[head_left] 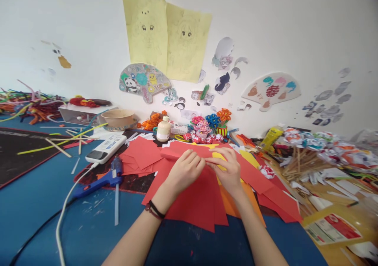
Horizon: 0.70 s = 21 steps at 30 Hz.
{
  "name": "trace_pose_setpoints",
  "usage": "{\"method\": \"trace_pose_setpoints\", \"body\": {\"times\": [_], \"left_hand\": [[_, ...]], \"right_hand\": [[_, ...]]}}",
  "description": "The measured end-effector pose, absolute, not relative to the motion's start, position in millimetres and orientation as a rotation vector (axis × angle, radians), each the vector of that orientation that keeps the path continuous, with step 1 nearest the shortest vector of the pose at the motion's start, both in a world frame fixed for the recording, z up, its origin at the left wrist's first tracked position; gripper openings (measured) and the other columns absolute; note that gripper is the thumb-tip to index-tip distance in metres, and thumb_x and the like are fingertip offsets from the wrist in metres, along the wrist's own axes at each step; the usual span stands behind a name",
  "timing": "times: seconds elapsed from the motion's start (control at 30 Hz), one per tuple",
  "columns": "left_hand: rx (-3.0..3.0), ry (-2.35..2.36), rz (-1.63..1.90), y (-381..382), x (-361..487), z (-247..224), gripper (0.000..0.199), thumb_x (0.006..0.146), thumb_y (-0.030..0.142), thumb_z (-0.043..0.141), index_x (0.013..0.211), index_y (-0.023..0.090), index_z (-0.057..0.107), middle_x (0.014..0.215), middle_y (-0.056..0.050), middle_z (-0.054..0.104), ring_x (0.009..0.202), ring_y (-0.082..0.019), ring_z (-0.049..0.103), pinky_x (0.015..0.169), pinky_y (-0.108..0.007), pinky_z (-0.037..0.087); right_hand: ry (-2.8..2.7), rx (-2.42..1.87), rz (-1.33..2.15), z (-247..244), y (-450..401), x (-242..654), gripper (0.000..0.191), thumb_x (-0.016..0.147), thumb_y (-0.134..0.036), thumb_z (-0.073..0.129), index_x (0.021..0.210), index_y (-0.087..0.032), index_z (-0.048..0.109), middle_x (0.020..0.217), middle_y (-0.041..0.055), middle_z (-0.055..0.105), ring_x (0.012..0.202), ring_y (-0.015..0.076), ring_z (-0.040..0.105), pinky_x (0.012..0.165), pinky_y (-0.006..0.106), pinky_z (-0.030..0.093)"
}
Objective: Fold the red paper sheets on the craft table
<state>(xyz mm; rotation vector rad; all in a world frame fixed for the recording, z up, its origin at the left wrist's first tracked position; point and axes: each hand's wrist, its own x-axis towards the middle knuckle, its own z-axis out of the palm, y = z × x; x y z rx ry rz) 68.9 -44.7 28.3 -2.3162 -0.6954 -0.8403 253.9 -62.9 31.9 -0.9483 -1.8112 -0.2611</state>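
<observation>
My left hand (186, 170) is closed with its fingers pinched on a piece of red paper (169, 154), whose narrow folded-looking end sticks out to the left. Close beside it, my right hand (228, 169) has thumb and forefinger pinched on the other end of the same piece, with its remaining fingers curved. The fingers hide most of what lies between the two hands. Beneath them lie larger red sheets (191, 203), partly over an orange sheet (230, 201) and yellow paper (219, 160).
Left are red squares (146, 151), a blue glue gun (113, 177) with a glue stick, and a white power strip (106, 150). Behind stand a cream bottle (163, 129) and pipe-cleaner flowers (212, 121). On the right are red strips (270, 193) and a yellow glue jug (333, 226).
</observation>
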Motion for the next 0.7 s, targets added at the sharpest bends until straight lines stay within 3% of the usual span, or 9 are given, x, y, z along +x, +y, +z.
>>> {"method": "trace_pose_setpoints", "body": {"times": [0.17, 0.5, 0.7], "left_hand": [[-2.327, -0.678, -0.843, -44.3, 73.7, 21.0, 0.022, 0.095, 0.013, 0.039, 0.08, 0.017, 0.054, 0.073, -0.003, 0.053, 0.074, -0.018, 0.05, 0.081, -0.036, 0.041], [-2.355, -0.646, -0.813, -42.0, 75.9, 18.7, 0.021, 0.093, 0.014, 0.042, 0.077, 0.017, 0.054, 0.071, -0.003, 0.051, 0.072, -0.018, 0.048, 0.077, -0.035, 0.038], [-2.38, -0.659, -0.783, -43.4, 74.4, 19.6, 0.022, 0.094, 0.012, 0.041, 0.076, 0.016, 0.054, 0.071, -0.003, 0.052, 0.072, -0.018, 0.048, 0.077, -0.035, 0.037]], "right_hand": [[-1.889, -0.874, -0.276, 27.2, -61.3, 257.4, 0.021, 0.088, -0.014, 0.06, 0.087, -0.028, 0.075, 0.085, 0.0016, 0.075, 0.083, 0.0218, 0.059, 0.076, 0.04, 0.049], [-2.033, -0.884, -0.506, 12.4, -55.1, 275.8, 0.042, 0.092, -0.008, 0.036, 0.103, -0.025, 0.073, 0.09, 0.0056, 0.075, 0.085, 0.0189, 0.066, 0.079, 0.035, 0.05], [-1.996, -0.958, -0.561, 11.2, -51.7, 286.1, 0.042, 0.089, -0.006, 0.039, 0.104, -0.026, 0.072, 0.092, 0.004, 0.075, 0.089, 0.0204, 0.064, 0.08, 0.036, 0.049]]}}
